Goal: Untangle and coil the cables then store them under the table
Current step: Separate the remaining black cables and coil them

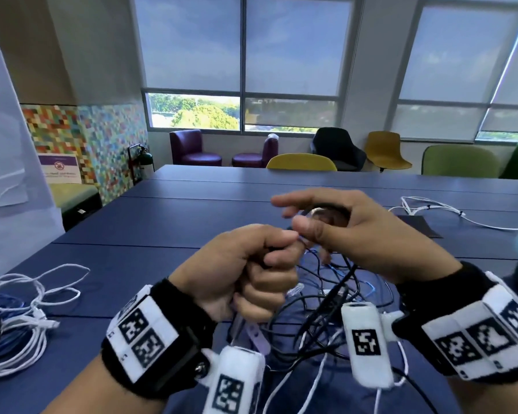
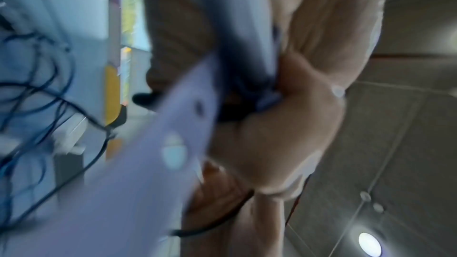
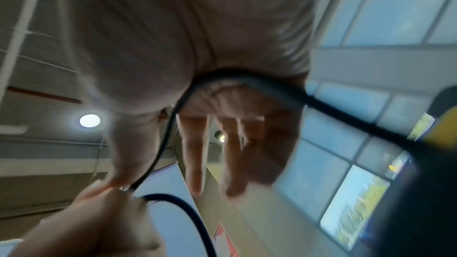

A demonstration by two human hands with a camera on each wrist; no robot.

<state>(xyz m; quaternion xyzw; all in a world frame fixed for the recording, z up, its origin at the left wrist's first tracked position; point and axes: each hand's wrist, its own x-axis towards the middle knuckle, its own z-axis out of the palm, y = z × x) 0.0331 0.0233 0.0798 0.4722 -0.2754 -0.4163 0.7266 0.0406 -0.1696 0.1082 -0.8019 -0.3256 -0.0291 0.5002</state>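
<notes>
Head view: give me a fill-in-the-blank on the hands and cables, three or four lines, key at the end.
1. The left hand is closed in a ____ around the cable bundle.
2. The cable looped across the right hand is ____ in colour.
3. The white cable pile lies on the ____ side of the blue table.
4. The tangle of cables hangs ____ the two hands.

Missing words: fist; black; left; below

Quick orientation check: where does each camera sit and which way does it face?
Head: worn on the head, facing forward and down over the blue table; both hands and wristbands show.
Left wrist: looks along the left hand, fist gripping black cable, ceiling behind.
Right wrist: looks up along the right hand; black cable crosses its palm.
Shared: wrist views both show ceiling lights.
</notes>
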